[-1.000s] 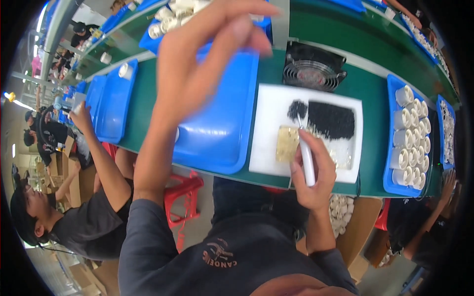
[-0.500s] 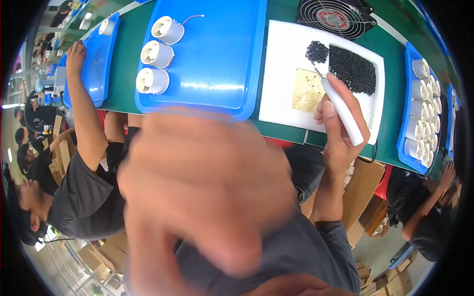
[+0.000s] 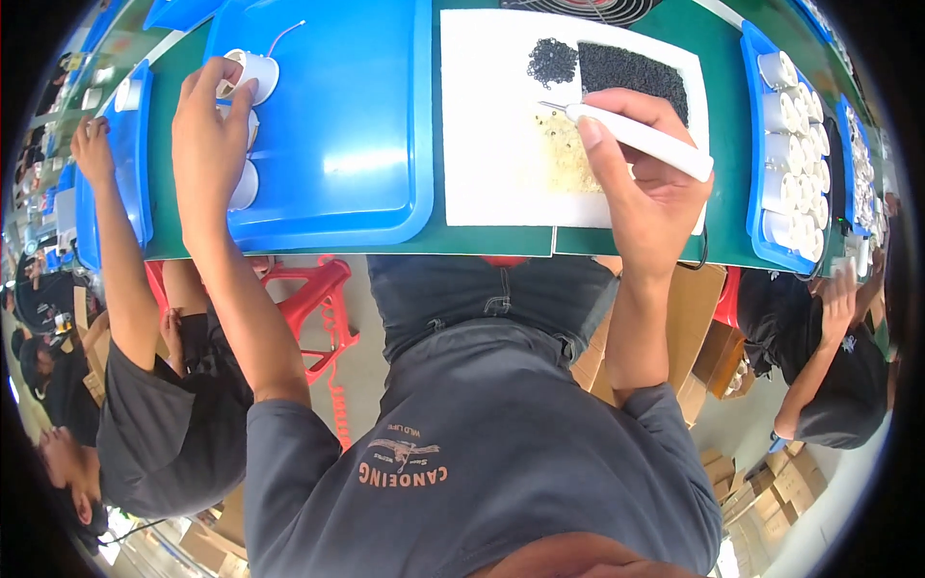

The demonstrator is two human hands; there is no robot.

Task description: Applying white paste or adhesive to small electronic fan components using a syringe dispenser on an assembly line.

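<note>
My left hand [image 3: 210,130] reaches over the left side of the large blue tray [image 3: 337,212], its fingers and thumb closed about the rim of the farthest white plastic cylinder [image 3: 260,77]. A thin wire lies beyond that cylinder. Two more white cylinders [image 3: 245,183] stand nearer, partly hidden behind my hand. In my right hand [image 3: 646,183] is a white pen-shaped tool [image 3: 646,143] with a thin metal tip. The tip is over the white foam tray [image 3: 487,125], between a small heap of black rings [image 3: 552,62] and a yellowish patch [image 3: 568,154].
More black rings [image 3: 636,77] fill a recess of the foam tray. A fan with a wire guard [image 3: 597,8] sits beyond it. To the right, a blue tray [image 3: 756,125] holds several white cylinders. Another person's hand [image 3: 93,149] is over a blue tray at left.
My left hand, blurred close to the camera before, is now at the farthest cylinder. The view has shifted, and the tool in my right hand now lies flatter, tip pointing left.
</note>
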